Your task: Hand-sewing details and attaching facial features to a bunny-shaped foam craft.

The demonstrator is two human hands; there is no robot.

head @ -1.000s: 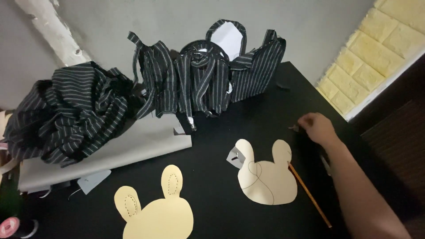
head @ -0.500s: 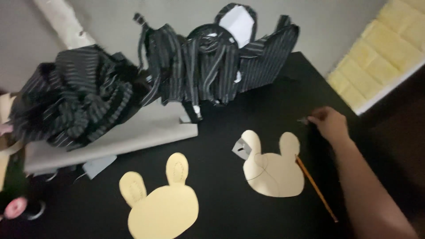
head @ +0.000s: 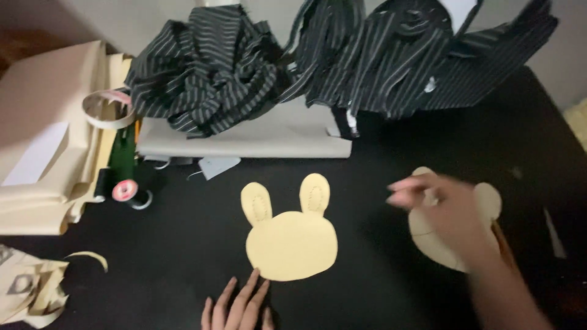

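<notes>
L hand (head: 239, 305): enters from bottom edge, palm down, fingers straight and close together, pointing up-frame; wrist out of view. Holds nothing.
R hand (head: 449, 215): forearm comes in from lower-right corner, angled up-left; hand motion-blurred, back of hand up, fingers extended leftward, loosely together. Grip state unclear through blur; hands well apart.

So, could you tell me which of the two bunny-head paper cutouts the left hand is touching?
The yellow bunny cutout at centre, fully visible; the left hand touches its bottom edge. The paler one lies under the right hand.
</notes>
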